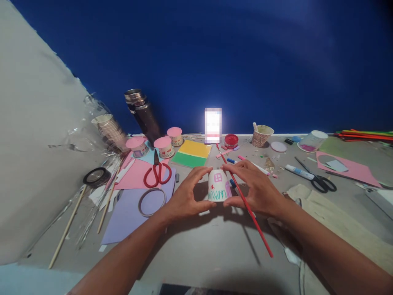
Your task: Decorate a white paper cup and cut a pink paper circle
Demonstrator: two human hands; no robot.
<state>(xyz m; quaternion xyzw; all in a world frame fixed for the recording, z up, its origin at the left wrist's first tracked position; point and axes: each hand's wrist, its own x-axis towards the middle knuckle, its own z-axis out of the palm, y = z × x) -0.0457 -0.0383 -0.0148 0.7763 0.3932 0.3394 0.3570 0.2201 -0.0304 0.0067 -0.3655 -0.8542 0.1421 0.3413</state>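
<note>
An upturned white paper cup (217,185) drawn with a pink window, a purple door and green grass sits in the middle of the grey table (215,250). My left hand (186,196) grips its left side between thumb and fingers. My right hand (256,188) grips its right side. A long red stick (250,211) runs under or through my right hand's fingers, slanting towards the near right.
Red scissors (157,174), pink and purple paper, a tape ring (152,201), three pink-topped cups (164,146) and a steel flask (143,112) lie at the left. A lit phone (213,125), red paint pot, black scissors (319,180), glue pen and pink paper lie behind and right.
</note>
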